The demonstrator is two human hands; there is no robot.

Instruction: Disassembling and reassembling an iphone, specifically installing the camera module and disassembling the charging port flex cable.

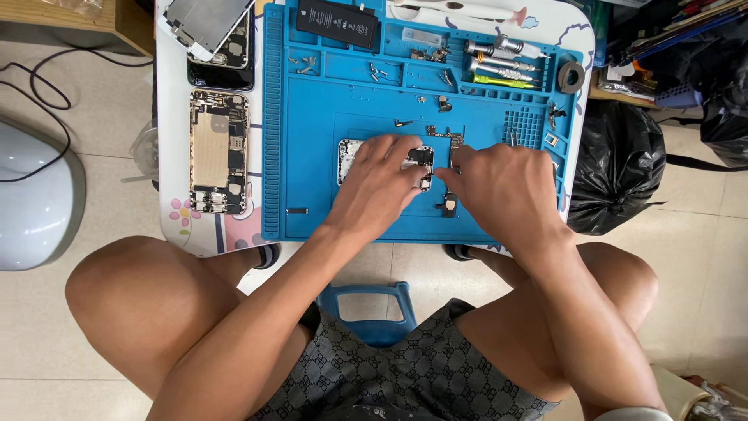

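A person seated at a small table (pixel 175 226) works on an opened phone body (pixel 351 156) lying in the middle of a blue repair mat (pixel 312 210), its long axis running left to right across the view. The left hand (pixel 382 183) rests flat on the phone body, fingers spread. The right hand (pixel 502 187) pinches a small part at the phone's right end. A second opened phone (pixel 219 152) lies lengthwise left of the mat; screwdrivers (pixel 499 66) sit at its upper right.

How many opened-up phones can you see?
3: a silver opened phone under the left hand on the blue mat, a gold-framed opened phone left of it, a dark phone above. Others may be hidden.
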